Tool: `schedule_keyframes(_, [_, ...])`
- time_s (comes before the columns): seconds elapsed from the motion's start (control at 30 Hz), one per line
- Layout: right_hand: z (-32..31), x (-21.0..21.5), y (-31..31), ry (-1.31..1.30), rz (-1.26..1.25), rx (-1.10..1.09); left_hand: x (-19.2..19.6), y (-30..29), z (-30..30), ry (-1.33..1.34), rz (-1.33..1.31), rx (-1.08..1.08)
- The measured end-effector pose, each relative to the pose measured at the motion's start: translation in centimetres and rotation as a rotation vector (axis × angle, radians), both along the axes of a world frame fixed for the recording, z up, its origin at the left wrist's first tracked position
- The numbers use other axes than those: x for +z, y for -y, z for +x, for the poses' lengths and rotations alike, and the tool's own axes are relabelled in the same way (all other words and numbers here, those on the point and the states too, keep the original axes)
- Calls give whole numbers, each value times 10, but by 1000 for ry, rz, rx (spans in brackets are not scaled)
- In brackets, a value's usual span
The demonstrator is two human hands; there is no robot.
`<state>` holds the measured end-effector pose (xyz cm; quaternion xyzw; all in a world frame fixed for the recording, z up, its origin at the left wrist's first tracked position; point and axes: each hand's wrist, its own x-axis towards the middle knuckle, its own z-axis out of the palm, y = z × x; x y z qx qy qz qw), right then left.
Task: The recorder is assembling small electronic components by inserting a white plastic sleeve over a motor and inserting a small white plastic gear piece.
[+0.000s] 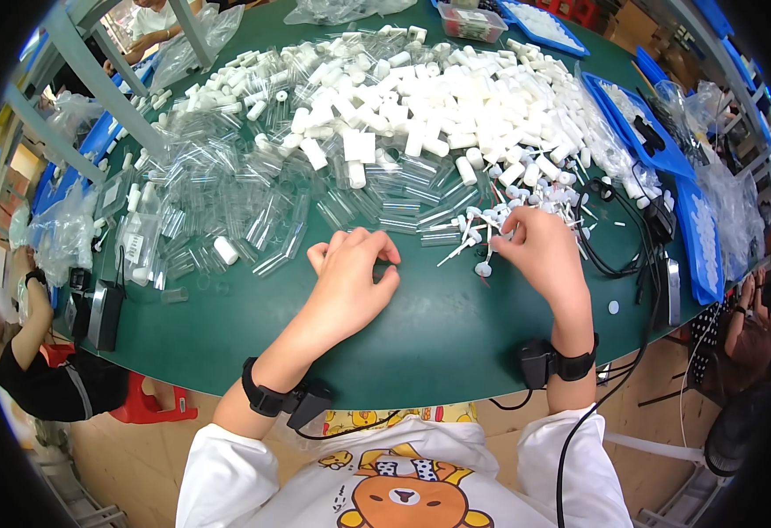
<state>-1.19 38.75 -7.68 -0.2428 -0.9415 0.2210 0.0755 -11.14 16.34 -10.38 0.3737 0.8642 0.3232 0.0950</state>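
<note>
Clear plastic bags [193, 44] lie crumpled at the upper left of the frame, and another clear bag [337, 9] sits at the top centre edge. A clear lidded box [471, 22] with reddish contents stands at the top, just right of centre. More clear bags [727, 198] bunch along the right edge beside the blue trays. At the left edge, a further bag [64, 233] slumps over the table rim. No screens or signs show.

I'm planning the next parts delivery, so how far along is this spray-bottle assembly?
Early, as far as can be seen: no finished pile is visible. In hand: the right hand picks at the white spray pump heads; the left hand is curled, its contents hidden. Left: heaps of clear plastic tubes and white caps cover the green table.
</note>
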Motion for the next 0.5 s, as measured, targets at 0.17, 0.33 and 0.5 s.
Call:
schedule_keyframes(0.17, [2, -11, 2, 70, 149, 87, -12, 0, -9, -126, 68, 118])
schedule_keyframes(0.33, [1, -9, -2, -171, 144, 50, -5, -2, -14, 10, 46, 158])
schedule_keyframes(0.5, [-17, -4, 0, -530, -20, 26, -11, -3, -21, 96, 129, 192])
